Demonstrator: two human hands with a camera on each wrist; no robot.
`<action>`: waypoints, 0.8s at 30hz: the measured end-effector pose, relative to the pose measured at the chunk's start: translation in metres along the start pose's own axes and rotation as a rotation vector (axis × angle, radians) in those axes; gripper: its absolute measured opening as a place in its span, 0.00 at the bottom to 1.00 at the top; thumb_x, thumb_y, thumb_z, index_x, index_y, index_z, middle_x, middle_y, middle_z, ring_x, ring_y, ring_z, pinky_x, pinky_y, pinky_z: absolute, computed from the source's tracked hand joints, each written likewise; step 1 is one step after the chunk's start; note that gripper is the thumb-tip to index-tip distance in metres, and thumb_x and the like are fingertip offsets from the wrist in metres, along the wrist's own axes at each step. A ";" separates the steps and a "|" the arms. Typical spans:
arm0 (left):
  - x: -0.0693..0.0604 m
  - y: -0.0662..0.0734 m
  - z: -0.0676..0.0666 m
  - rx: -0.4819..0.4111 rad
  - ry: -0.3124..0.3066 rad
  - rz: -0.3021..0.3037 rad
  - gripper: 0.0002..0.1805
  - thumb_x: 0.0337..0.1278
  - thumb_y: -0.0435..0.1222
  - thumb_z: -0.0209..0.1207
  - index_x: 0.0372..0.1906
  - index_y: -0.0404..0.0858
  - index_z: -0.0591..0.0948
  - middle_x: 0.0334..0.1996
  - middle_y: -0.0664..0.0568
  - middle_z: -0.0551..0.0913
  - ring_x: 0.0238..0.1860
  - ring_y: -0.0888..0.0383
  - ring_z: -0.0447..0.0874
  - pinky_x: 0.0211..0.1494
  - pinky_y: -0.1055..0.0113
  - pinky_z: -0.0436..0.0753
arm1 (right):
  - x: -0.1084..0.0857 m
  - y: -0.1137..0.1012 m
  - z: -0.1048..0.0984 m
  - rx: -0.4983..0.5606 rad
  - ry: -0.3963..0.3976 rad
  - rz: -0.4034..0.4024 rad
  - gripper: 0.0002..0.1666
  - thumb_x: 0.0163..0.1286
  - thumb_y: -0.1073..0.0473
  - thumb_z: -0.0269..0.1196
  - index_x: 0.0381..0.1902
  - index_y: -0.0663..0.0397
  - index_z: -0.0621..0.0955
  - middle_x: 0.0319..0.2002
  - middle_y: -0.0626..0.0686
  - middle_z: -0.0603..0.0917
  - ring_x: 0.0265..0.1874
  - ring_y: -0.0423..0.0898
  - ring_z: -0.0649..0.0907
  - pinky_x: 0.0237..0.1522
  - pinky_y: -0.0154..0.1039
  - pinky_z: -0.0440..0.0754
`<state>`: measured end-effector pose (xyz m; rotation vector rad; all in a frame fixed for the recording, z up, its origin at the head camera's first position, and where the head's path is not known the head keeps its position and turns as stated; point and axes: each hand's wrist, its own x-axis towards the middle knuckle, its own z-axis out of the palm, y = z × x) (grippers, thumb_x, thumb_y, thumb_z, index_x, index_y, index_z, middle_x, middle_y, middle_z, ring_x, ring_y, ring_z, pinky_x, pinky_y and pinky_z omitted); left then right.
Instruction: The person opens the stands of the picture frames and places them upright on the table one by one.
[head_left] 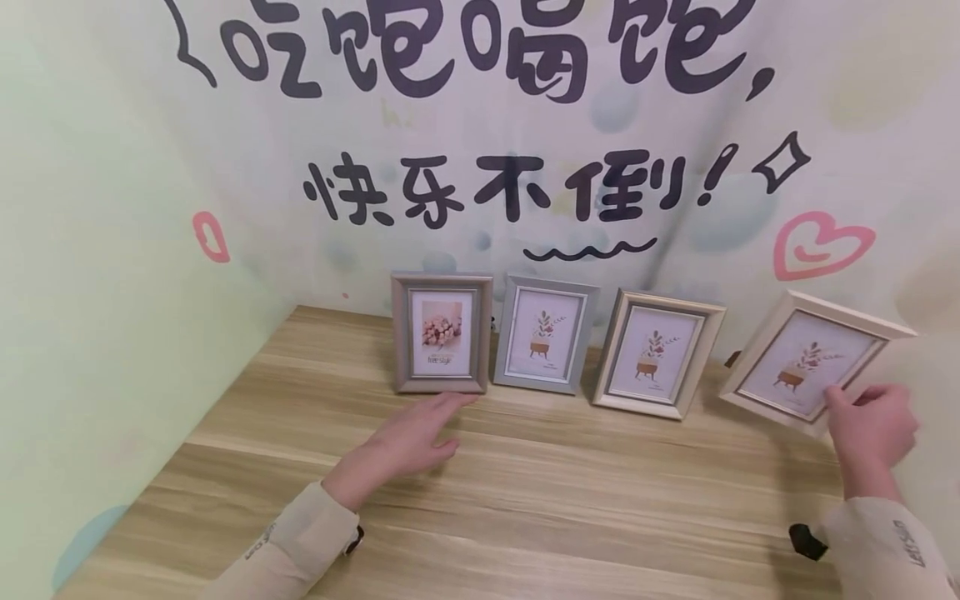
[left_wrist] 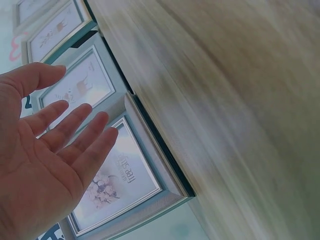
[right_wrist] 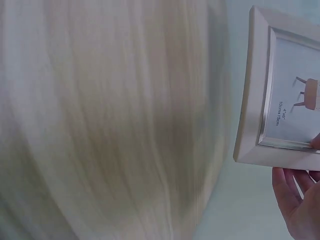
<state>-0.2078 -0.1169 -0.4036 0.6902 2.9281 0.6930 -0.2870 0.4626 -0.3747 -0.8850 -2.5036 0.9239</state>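
My right hand [head_left: 876, 423] grips the right edge of a cream picture frame [head_left: 806, 362], which tilts at the far right of the row. In the right wrist view the fingers [right_wrist: 287, 192] reach behind that frame's edge while the thumb lies on its front. My left hand [head_left: 408, 433] is spread, palm showing in the left wrist view, just in front of a brown-grey picture frame [head_left: 401, 333] with a flower photo. Whether its fingertips touch that frame I cannot tell. Between them stand a grey-blue picture frame [head_left: 501, 337] and a gold-beige picture frame [head_left: 615, 354], both upright.
The frames line the back of a wood-grain table [head_left: 525, 500], close to a wall [head_left: 255, 167] printed with large dark characters and pink hearts. Another pale wall [head_left: 90, 250] bounds the table on the left.
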 end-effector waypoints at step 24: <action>0.001 0.000 -0.013 -0.016 0.047 -0.068 0.37 0.62 0.35 0.63 0.75 0.48 0.64 0.73 0.47 0.68 0.72 0.43 0.67 0.75 0.46 0.69 | -0.017 0.006 -0.001 -0.194 -0.118 -0.075 0.47 0.70 0.36 0.54 0.63 0.76 0.62 0.53 0.76 0.71 0.45 0.69 0.75 0.34 0.54 0.73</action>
